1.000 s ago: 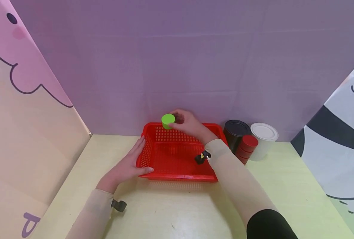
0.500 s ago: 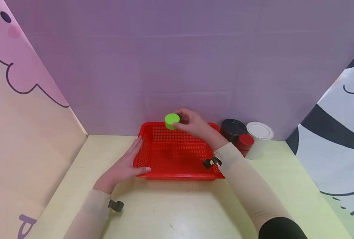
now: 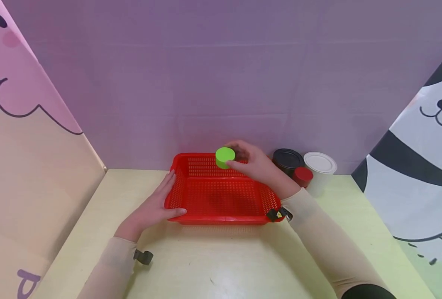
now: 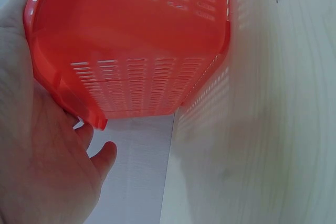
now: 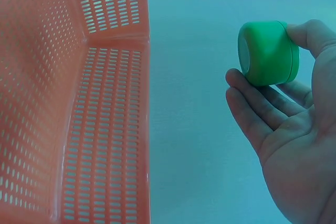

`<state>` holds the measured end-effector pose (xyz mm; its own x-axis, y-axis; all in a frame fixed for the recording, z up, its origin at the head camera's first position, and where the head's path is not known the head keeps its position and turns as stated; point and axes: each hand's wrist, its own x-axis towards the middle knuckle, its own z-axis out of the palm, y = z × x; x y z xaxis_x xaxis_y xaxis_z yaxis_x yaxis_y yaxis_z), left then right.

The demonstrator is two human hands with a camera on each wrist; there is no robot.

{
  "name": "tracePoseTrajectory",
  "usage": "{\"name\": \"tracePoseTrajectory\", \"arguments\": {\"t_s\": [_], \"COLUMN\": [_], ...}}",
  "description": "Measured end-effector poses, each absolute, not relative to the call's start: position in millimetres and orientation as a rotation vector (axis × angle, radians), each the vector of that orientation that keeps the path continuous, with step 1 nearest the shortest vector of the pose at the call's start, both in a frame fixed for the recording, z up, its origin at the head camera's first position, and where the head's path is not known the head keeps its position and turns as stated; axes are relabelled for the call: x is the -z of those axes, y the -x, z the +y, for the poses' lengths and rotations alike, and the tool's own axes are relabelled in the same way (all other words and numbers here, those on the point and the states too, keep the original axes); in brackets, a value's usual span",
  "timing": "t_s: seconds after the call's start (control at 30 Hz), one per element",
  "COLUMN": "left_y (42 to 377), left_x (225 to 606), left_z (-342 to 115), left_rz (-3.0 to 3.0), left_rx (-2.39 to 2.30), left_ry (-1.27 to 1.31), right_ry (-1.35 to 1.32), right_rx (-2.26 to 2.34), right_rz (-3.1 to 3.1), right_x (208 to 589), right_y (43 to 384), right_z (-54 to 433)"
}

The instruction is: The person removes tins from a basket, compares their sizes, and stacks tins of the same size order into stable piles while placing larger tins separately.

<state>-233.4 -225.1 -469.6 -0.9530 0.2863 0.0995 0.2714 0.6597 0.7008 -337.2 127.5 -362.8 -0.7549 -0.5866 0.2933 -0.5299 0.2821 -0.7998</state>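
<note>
My right hand point(image 3: 252, 164) pinches a small green round jar point(image 3: 225, 157) between thumb and fingers, above the back of the red basket point(image 3: 221, 218). The right wrist view shows the jar point(image 5: 269, 53) with a seam near one end, apart from the basket point(image 5: 107, 129); the lower fingers point(image 5: 257, 100) extend beneath it. My left hand point(image 3: 153, 211) rests against the basket's left side, its fingers straight along the rim and its thumb on the front left corner. In the left wrist view that hand point(image 4: 47, 150) lies along the rim of the slotted basket point(image 4: 131, 35).
Right of the basket stand a black-lidded container point(image 3: 288, 158), a red round container point(image 3: 303, 176) and a white-lidded container point(image 3: 320, 162), partly behind the right forearm. A purple backdrop point(image 3: 206, 83) rises behind the pale wooden table point(image 3: 221, 265).
My right hand has carried the green jar a little rightward and slightly toward me. The left hand stays on the basket's side. The whole view has shifted slightly.
</note>
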Motion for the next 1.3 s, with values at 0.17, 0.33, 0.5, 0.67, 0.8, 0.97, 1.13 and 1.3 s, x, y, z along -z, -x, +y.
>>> {"name": "tracePoseTrajectory", "arguments": {"t_s": [0.17,0.33,0.5,0.67,0.8,0.97,1.13,1.3], "left_y": [233.9,234.3,233.9,234.9,236.4,236.8,235.9,235.5], "left_x": [470.5,470.0,470.7,471.0,471.3,471.7,470.3,470.1], "left_z": [-225.7,-225.2,-225.0,-225.4,-226.8,-227.3,-227.7,-228.0], "left_rz": [2.854,2.85,2.846,2.848,2.851,2.847,2.842,2.848], "left_rx": [-1.185,-1.19,-1.192,-1.198,-1.195,-1.197,-1.201,-1.199], "left_ry": [-0.495,-0.496,-0.484,-0.485,-0.493,-0.492,-0.485,-0.488], "right_ry": [1.04,0.966,0.905,0.877,0.874,0.868,0.856,0.806], "right_rx": [1.51,1.534,1.561,1.58,1.576,1.584,1.571,1.53], "right_rz": [2.509,2.567,2.611,2.658,2.703,2.736,2.813,2.905], "right_x": [361.1,362.1,365.6,369.4,370.9,370.4,369.5,369.0], "right_y": [328.9,321.6,317.1,313.0,309.7,305.5,303.3,302.0], "right_z": [140.6,153.9,169.0,186.0,198.7,213.4,227.3,241.8]}}
